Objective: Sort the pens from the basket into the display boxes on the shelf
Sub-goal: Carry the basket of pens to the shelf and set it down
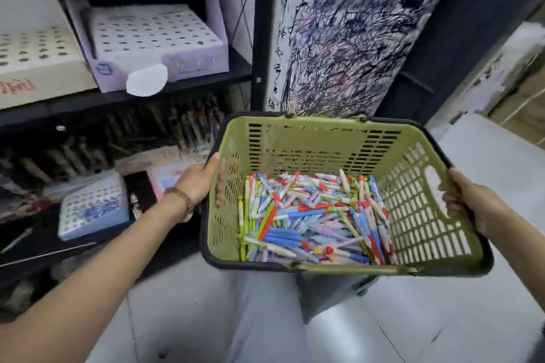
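I hold a green plastic basket point(318, 141) with a dark rim in front of me, above the floor. My left hand point(198, 183) grips its left wall and my right hand point(469, 203) grips its right wall. A heap of pens point(312, 221) in blue, red, purple and white covers the basket's bottom. On the shelf at upper left stand a lilac display box point(153, 41) with rows of holes and a cream display box point(35, 59) beside it, both without pens in their holes.
The black shelf point(177, 82) has lower levels crowded with dark pens and a small blue display box point(94, 206). A scribbled test paper point(348, 32) hangs on the post behind the basket. Pale tiled floor point(413, 327) lies below.
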Demonstrator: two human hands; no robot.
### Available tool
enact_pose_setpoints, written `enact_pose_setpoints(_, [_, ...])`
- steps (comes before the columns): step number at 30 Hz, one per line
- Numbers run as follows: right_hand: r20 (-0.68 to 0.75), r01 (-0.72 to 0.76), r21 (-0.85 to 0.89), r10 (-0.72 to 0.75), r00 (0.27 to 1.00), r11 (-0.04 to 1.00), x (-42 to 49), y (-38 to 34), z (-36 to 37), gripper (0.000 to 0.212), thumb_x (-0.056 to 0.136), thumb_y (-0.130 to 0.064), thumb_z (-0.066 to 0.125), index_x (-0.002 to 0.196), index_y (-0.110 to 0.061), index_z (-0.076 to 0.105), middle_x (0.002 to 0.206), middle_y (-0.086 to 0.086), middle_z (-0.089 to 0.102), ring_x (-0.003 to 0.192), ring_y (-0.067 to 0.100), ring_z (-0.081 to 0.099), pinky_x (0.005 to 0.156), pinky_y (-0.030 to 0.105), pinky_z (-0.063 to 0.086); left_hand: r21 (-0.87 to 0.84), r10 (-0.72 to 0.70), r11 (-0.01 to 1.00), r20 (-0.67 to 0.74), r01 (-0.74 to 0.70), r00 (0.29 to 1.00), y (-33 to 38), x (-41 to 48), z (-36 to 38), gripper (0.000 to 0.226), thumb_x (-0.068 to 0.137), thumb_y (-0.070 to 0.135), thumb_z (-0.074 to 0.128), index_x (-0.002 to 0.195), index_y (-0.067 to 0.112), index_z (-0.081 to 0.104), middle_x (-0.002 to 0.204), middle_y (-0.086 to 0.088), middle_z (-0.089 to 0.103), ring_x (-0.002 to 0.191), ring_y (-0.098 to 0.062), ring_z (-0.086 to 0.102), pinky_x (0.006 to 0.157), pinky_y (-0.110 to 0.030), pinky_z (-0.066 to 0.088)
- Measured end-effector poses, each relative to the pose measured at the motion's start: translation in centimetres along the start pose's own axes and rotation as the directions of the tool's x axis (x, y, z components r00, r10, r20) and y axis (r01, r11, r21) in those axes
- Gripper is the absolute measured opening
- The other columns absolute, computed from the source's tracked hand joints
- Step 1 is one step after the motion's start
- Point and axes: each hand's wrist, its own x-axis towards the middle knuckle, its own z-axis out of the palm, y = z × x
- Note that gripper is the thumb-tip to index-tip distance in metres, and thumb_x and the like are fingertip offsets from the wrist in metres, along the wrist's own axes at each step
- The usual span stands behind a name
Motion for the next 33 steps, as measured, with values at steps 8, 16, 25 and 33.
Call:
enact_pose_setpoints(8, [0.032, -0.061, -0.029, 0.062, 0.998, 0.998, 5.8, 1.3, -1.0, 0.043, 0.099, -0.043, 0.041, 0.077, -0.008, 0.048, 0.062, 0.004, 0.031, 0.027, 0.006, 0.028, 0.031, 0.013, 0.025, 0.068, -0.026, 0.997, 0.082, 0.02, 0.996, 1.2, 3.9, 4.2, 0.05, 0.097, 0.05, 0.037, 0.069, 0.01, 0.05, 0.048, -0.003, 0.05, 0.037, -0.021, 0.05, 0.048, -0.029, 0.047])
enact_pose_setpoints(16, [0.054, -0.011, 0.007, 0.011, 0.998, 1.0, 3.4, -1.0, 0.7, 0.042, 0.099, -0.043, 0.04, 0.076, -0.01, 0.047, 0.061, 0.004, 0.031, 0.026, 0.006, 0.027, 0.03, 0.01, 0.024, 0.041, -0.046, 0.998, 0.03, 0.045, 0.998, 0.8, 2.9, 0.9, 0.051, 0.096, 0.054, 0.036, 0.07, 0.011, 0.05, 0.043, 0.001, 0.051, 0.033, -0.015, 0.05, 0.039, -0.024, 0.046])
enact_pose_setpoints(25, [-0.011, 0.09, 0.029, -0.09, 0.996, 0.995, -5.1, -2.3, 2.9, 0.042, 0.099, -0.045, 0.039, 0.074, -0.012, 0.047, 0.06, 0.002, 0.032, 0.028, 0.007, 0.028, 0.031, 0.013, 0.025, 0.004, 0.112, 0.994, -0.003, -0.112, 0.994, 2.3, -0.9, -5.3, 0.051, 0.099, 0.047, 0.035, 0.068, 0.009, 0.048, 0.049, -0.006, 0.046, 0.029, -0.015, 0.044, 0.039, -0.022, 0.043])
enact_pose_setpoints(33, [-0.028, 0.044, -0.034, -0.045, 0.999, 0.998, -5.7, 1.2, 2.3, 0.045, 0.098, -0.045, 0.039, 0.074, -0.008, 0.049, 0.058, 0.004, 0.034, 0.029, 0.009, 0.028, 0.032, 0.018, 0.026, 0.022, 0.124, 0.992, 0.008, -0.124, 0.992, 0.9, -1.9, -4.9, 0.054, 0.099, 0.048, 0.034, 0.065, 0.009, 0.049, 0.044, -0.004, 0.048, 0.029, -0.014, 0.045, 0.045, -0.026, 0.044])
